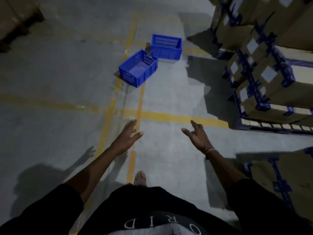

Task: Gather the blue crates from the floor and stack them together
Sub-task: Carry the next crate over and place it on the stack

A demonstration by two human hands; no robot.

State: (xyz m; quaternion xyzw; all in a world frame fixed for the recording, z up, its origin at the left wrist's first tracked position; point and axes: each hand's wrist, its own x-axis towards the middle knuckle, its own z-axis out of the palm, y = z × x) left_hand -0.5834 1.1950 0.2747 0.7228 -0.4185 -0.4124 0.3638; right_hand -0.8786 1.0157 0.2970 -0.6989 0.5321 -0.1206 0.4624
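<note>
Head view: two blue crates, a nearer crate (138,68) and a farther crate (166,46), sit corner to corner on the warehouse floor (55,78) beside stacked cartons (264,53). The left hand (127,138) and right hand (198,136) reach forward, fingers spread, holding nothing. Best approach: step close and grip the nearer crate by opposite rims.

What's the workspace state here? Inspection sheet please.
Surface: grey concrete floor with worn yellow painted lines.
Job's things: two blue perforated plastic crates, near one and far one, upright, empty, corners close together, not stacked.
Clutter: nothing seen.
Hands: left hand and right hand both open, empty, stretched forward, short of the crates.
Cables: nothing seen.
Surroundings: brown cardboard boxes with blue tape stacked at right; wooden pallet load top left.
</note>
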